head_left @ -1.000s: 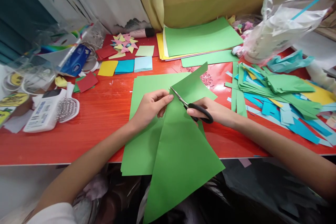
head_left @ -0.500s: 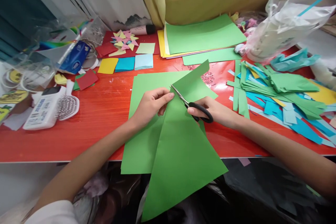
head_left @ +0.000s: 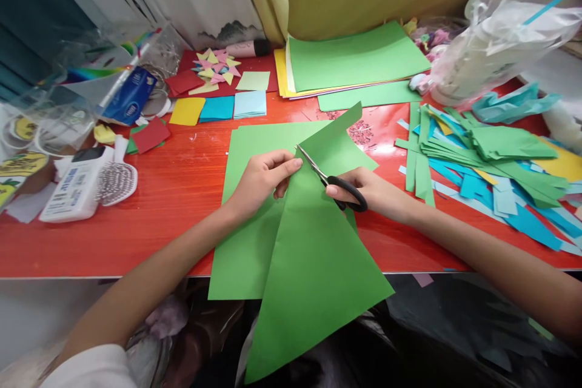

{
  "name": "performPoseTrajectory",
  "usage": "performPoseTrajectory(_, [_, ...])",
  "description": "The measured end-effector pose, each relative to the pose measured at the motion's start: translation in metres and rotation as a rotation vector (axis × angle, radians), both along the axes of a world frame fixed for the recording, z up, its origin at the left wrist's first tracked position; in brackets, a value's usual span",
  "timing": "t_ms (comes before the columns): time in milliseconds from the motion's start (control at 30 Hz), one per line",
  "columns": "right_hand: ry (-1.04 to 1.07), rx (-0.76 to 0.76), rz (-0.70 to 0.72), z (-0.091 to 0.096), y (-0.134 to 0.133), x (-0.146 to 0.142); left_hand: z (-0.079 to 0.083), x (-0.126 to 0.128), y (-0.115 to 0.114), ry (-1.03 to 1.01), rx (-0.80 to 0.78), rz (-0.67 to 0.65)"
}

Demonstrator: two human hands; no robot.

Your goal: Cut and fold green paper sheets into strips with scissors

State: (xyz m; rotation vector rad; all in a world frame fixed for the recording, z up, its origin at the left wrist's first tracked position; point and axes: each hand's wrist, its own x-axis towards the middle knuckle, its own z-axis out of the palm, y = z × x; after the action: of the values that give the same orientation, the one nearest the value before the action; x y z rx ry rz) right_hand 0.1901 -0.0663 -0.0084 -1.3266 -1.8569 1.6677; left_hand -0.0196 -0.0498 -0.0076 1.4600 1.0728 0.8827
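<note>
A large sheet of green paper (head_left: 322,279) is pinched near its upper left edge by my left hand (head_left: 268,179), and its lower part hangs past the table's front edge. My right hand (head_left: 364,191) grips black-handled scissors (head_left: 348,192), thumb on the handle. Their blades lie across the sheet, tips close to my left fingertips, and look nearly closed. A strip of the sheet (head_left: 336,127), partly cut off, sticks up to the right beyond the blades. Beneath it, more green paper (head_left: 248,242) lies flat on the table.
Green and blue paper offcuts (head_left: 482,157) pile up on the right of the red table (head_left: 173,194). Behind stands a paper stack (head_left: 354,57), with small coloured squares (head_left: 216,110) left of it. A hairbrush (head_left: 119,182) and white bottle (head_left: 75,188) lie at left; a bagged cup (head_left: 482,66) stands back right.
The hands, scissors and green sheet keep almost the same place. The scissor handles look slightly closer together, and the view has shifted a little.
</note>
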Motion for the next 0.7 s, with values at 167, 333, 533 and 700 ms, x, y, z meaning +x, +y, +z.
performPoseTrajectory(167, [0.008, -0.001, -0.006, -0.0015, 0.0001, -0.0006, 0.0001, -0.0003, 0.0005, -0.015, -0.012, 0.003])
performPoseTrajectory(333, [0.017, 0.001, -0.001, -0.0021, 0.0004, -0.0004, -0.0011, -0.0005, 0.0010, -0.033, -0.022, 0.006])
performPoseTrajectory(533, [0.027, -0.003, 0.007, -0.0034, 0.0008, -0.0001, -0.0025, -0.0002, 0.0022, -0.036, -0.042, 0.007])
performPoseTrajectory(700, [0.042, -0.013, 0.008, -0.0052, 0.0013, 0.0000, -0.0029, -0.0002, 0.0027, -0.042, -0.051, 0.010])
